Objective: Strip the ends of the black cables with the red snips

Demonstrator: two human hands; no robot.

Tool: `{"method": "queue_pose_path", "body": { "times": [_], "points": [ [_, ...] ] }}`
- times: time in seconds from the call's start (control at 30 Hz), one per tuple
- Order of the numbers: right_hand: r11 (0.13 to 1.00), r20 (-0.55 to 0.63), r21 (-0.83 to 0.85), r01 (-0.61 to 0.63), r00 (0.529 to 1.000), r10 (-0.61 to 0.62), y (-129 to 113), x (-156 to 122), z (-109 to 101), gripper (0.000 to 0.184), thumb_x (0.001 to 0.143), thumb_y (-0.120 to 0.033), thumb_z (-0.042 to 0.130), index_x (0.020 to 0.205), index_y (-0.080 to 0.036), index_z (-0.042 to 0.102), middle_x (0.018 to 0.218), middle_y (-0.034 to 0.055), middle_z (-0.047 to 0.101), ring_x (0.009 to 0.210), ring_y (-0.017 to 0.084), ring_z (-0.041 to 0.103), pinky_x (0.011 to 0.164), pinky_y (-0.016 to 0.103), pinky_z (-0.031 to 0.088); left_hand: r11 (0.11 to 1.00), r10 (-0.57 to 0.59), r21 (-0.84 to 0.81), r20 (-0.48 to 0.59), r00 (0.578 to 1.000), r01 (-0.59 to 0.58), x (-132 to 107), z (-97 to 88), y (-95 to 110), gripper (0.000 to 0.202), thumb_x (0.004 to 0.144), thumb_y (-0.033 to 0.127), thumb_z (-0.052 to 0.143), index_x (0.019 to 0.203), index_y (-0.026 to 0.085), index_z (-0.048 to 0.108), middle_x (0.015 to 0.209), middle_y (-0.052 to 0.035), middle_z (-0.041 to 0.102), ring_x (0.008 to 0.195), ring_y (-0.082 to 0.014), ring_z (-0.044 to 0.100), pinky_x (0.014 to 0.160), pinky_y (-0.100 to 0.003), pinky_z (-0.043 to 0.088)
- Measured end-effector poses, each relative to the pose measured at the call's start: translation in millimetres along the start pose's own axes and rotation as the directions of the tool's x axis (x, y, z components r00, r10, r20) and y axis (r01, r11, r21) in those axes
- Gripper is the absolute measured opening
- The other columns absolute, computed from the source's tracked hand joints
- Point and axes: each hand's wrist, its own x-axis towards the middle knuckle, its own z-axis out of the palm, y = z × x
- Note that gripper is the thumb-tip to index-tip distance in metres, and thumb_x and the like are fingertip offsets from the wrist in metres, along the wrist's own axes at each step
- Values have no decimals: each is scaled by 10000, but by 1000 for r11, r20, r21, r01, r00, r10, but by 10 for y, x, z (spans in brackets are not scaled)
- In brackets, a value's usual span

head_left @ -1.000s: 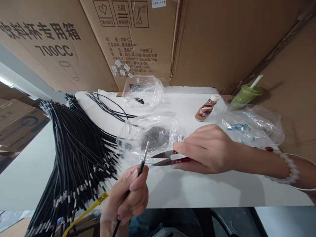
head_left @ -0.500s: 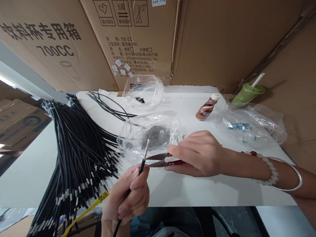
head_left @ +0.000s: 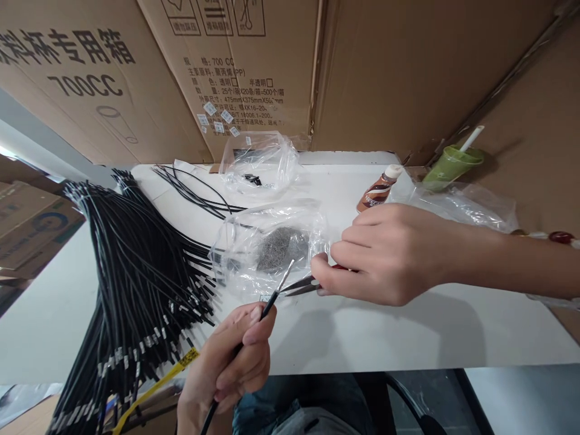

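The thin black cable is light and bendy, its bared tip frail. It stands over the near edge of the surface. It is best pinched just below the tip, where the left hand has its fingers clamped on it. The right hand has its fingers squeezed round the snips, blades at the tip. Half a second ago the cable stood straighter and the red handles showed.

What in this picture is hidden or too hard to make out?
Head view: the right hand hides most of the snips; mainly blade tips show.
Head view: the cable in the left hand runs off the bottom edge.
Head view: the grey heap inside the clear bag is too fine to identify.
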Motion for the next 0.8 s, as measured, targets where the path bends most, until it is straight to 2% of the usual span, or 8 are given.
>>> {"method": "queue_pose_path", "body": {
  "times": [0.1,0.23,0.33,0.5,0.6,0.67,0.73,0.8],
  "points": [
    [990,52,-99,105,994,-100,42,21,-45,194,831,-21,503,875,-150,640,517,-59,445,435,89,390,389,258,280,1000,-9,-11,-8,1000,9,20,2,5,367,1005,270,315,716,147,504,339,122,235,226,0,79,294,-73,190],
    [962,93,-176,210,976,-196,87,42,-86,265,837,-2,461,877,-191,643,505,-56,427,444,90,352,405,255,286,1000,-19,-22,12,1000,19,49,-14,1,357,1002,259,319,716,151,503,337,122,234,213,-4,84,278,-76,191],
    [954,121,-188,234,969,-214,99,52,-96,276,856,-18,445,894,-211,637,511,-47,453,448,99,339,409,262,292,999,-21,-37,18,1000,21,61,-24,-2,344,997,257,333,706,156,488,328,124,233,204,-5,71,266,-76,196],
    [956,84,-170,238,970,-226,99,57,-108,221,850,-36,489,879,-174,659,502,-39,449,442,97,355,393,262,307,999,-30,-42,14,999,31,68,-44,-30,323,987,244,363,686,166,450,320,132,228,220,3,24,272,-70,213],
    [952,76,-185,246,969,-235,93,43,-117,223,866,-50,490,876,-198,657,498,-44,434,451,101,350,399,260,302,996,-35,-76,41,999,38,80,-54,-58,327,991,227,339,681,170,424,323,130,239,220,7,30,281,-63,218],
    [950,81,-175,259,965,-248,70,20,-109,214,870,-64,494,874,-207,653,496,-47,420,454,103,346,401,256,294,992,-2,-128,89,996,13,84,-54,-55,334,995,215,316,670,180,384,333,130,252,212,11,34,277,-60,227],
    [952,88,-135,274,960,-264,24,-9,-85,206,854,-58,498,860,-198,650,495,-49,402,450,100,339,400,249,281,984,81,-167,138,987,-57,79,-52,-26,338,995,198,312,657,196,326,341,131,259,206,18,44,271,-53,221],
    [970,52,-89,227,973,-223,-42,-34,-47,186,829,-51,512,830,-182,644,488,-55,376,436,96,318,394,249,254,974,173,-179,171,970,-142,67,-48,16,346,992,181,325,651,207,273,344,133,259,201,23,61,264,-47,190]
  ]
}}
